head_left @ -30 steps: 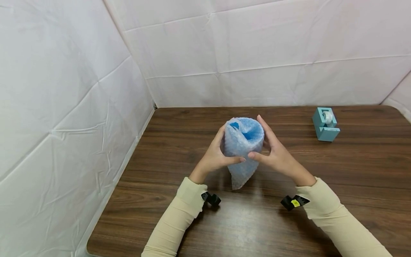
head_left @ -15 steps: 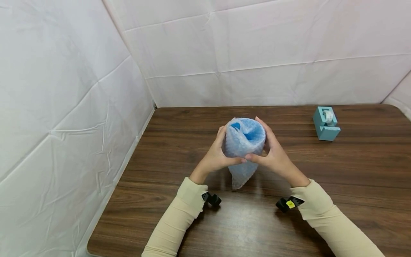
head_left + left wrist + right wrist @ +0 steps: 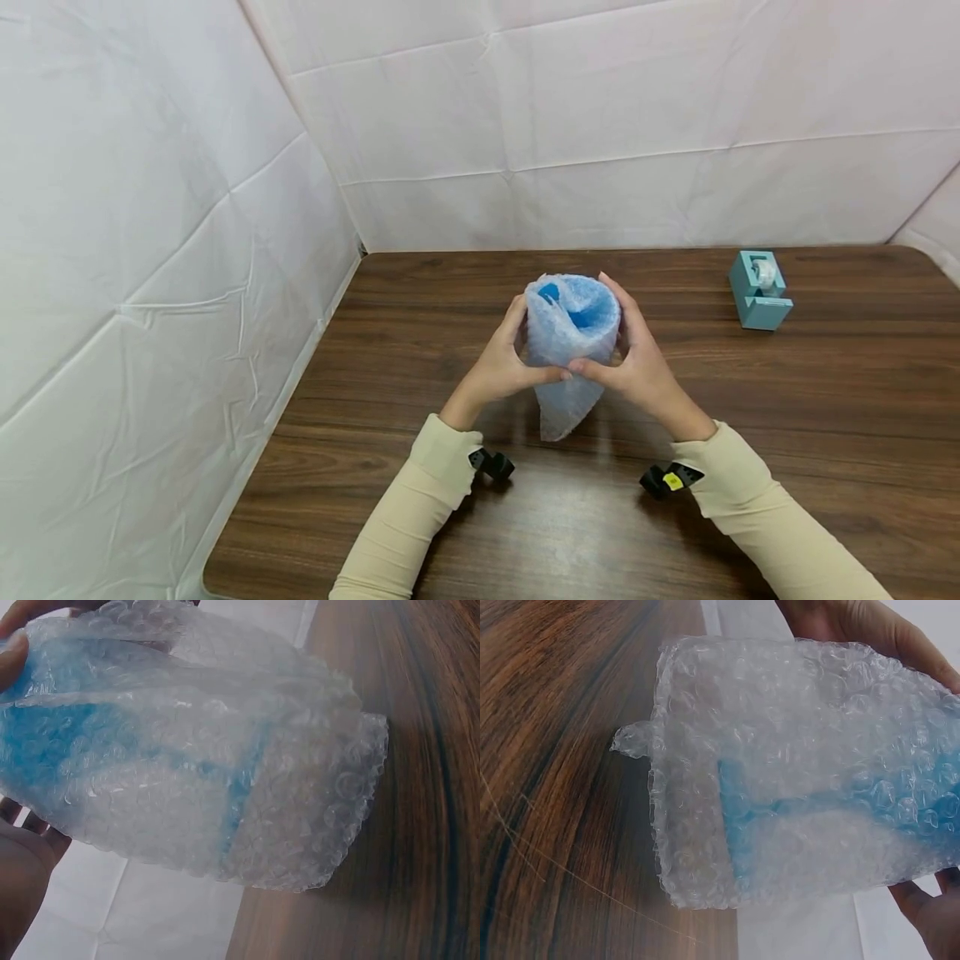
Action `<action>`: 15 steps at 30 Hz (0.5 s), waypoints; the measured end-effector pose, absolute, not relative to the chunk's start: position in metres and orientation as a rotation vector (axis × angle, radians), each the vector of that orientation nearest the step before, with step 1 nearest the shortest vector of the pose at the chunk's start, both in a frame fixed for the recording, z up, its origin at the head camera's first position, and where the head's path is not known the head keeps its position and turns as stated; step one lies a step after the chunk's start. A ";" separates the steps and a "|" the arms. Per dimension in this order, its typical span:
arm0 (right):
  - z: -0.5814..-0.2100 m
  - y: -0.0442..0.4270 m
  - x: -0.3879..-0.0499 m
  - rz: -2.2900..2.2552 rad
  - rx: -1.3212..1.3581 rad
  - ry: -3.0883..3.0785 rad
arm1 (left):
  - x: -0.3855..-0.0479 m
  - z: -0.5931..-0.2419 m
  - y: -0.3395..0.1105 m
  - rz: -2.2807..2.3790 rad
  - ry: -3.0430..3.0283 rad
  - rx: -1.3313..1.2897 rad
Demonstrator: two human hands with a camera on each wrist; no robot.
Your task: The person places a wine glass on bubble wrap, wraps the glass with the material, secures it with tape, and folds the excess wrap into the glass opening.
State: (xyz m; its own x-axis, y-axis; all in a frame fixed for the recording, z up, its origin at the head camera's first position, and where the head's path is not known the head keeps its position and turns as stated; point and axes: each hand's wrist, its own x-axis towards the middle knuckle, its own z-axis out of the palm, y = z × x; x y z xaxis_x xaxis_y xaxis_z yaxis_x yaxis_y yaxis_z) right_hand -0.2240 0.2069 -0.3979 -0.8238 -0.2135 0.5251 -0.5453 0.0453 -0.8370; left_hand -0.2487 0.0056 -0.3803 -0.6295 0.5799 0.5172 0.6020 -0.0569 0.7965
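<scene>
A blue stemmed goblet [image 3: 735, 817], rolled in clear bubble wrap [image 3: 566, 408], stands upright on the table between both hands. Its foot and stem show through the wrap in both wrist views, and blue shows inside the roll's open top in the head view. My left hand [image 3: 495, 362] grips the roll from the left, thumb across the front. My right hand [image 3: 647, 367] holds it from the right, its thumb tip meeting the left thumb. Most fingers are hidden behind the wrap. A loose corner of wrap hangs below the thumbs.
A teal tape dispenser [image 3: 761, 292] with a roll of clear tape stands at the back right of the brown wooden table [image 3: 360, 350]. White cloth [image 3: 600, 125] hangs behind the table and along its left side.
My right hand has shifted slightly left and closer round the wrapped goblet, bringing its thumb to the left thumb. The left hand and the tape dispenser stay nearly where they were.
</scene>
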 end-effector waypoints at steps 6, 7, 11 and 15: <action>-0.396 0.208 -0.224 1.893 0.771 -2.099 | -0.259 -0.394 0.007 -1.829 -2.141 -1.352; -0.396 0.209 -0.224 1.891 0.761 -2.115 | -0.259 -0.394 0.007 -1.829 -2.140 -1.354; -0.394 0.209 -0.222 1.865 0.712 -2.183 | -0.259 -0.395 0.008 -1.824 -2.146 -1.344; -0.393 0.208 -0.222 1.845 0.682 -2.181 | -0.257 -0.396 0.010 -1.811 -2.171 -1.323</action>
